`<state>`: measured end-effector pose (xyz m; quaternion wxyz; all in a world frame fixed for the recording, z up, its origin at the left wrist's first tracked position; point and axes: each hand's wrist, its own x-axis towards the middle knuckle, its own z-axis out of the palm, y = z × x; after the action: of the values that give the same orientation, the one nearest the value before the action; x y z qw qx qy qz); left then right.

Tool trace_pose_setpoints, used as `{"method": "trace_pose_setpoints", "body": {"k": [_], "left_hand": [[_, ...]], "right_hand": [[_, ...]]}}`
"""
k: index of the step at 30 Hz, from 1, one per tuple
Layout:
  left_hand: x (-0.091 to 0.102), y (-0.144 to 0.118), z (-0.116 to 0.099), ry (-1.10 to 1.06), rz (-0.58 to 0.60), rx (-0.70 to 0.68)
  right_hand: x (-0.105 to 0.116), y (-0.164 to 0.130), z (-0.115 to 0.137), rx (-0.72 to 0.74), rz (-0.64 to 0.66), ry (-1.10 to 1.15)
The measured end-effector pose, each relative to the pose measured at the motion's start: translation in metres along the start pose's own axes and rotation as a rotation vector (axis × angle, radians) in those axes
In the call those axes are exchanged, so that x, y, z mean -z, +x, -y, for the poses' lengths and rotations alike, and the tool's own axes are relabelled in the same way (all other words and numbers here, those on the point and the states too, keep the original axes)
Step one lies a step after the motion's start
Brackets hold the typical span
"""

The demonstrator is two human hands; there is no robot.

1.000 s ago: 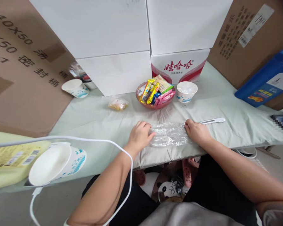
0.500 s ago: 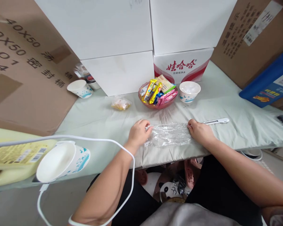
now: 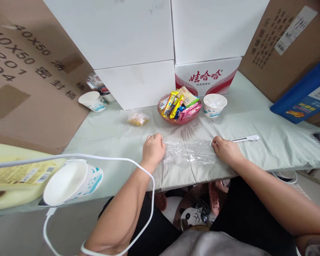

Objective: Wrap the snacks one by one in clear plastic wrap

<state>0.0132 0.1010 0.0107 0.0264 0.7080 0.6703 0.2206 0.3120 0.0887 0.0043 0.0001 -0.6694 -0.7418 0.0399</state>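
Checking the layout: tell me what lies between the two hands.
In the head view, a clear plastic bag lies flat between the left hand and right hand.

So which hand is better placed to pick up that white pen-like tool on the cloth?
Right. The right hand pinches the plastic bag beside the white tool; the left hand holds the bag's far end.
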Motion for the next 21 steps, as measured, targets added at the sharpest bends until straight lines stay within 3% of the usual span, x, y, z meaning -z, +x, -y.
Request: {"method": "trace_pose_setpoints", "body": {"k": [2,6,10,12,15,18,21], "left_hand": [[0.003,0.003,0.000,-0.222,-0.009,0.090],[0.006,0.007,-0.006,-0.896,0.085,0.391],[0.007,0.005,-0.013,-1.148,0.146,0.550],[0.007,0.003,-0.013,-1.110,0.264,0.536],[0.006,-0.001,-0.010,-0.815,0.404,0.381],[0.005,-0.004,-0.005,-0.491,0.374,0.268],[0.009,-0.005,-0.004,-0.392,0.335,0.255]], "right_hand": [[0.000,0.000,0.000,-0.002,0.004,0.006],[0.001,0.000,0.000,-0.004,0.004,0.010],[0.002,-0.002,-0.001,0.007,-0.008,0.034],[0.002,-0.002,-0.002,0.010,-0.022,0.052],[0.003,-0.003,-0.002,0.021,-0.048,0.071],[0.004,-0.003,-0.001,0.028,-0.031,0.066],[0.007,-0.004,0.002,0.012,-0.009,0.059]]}}
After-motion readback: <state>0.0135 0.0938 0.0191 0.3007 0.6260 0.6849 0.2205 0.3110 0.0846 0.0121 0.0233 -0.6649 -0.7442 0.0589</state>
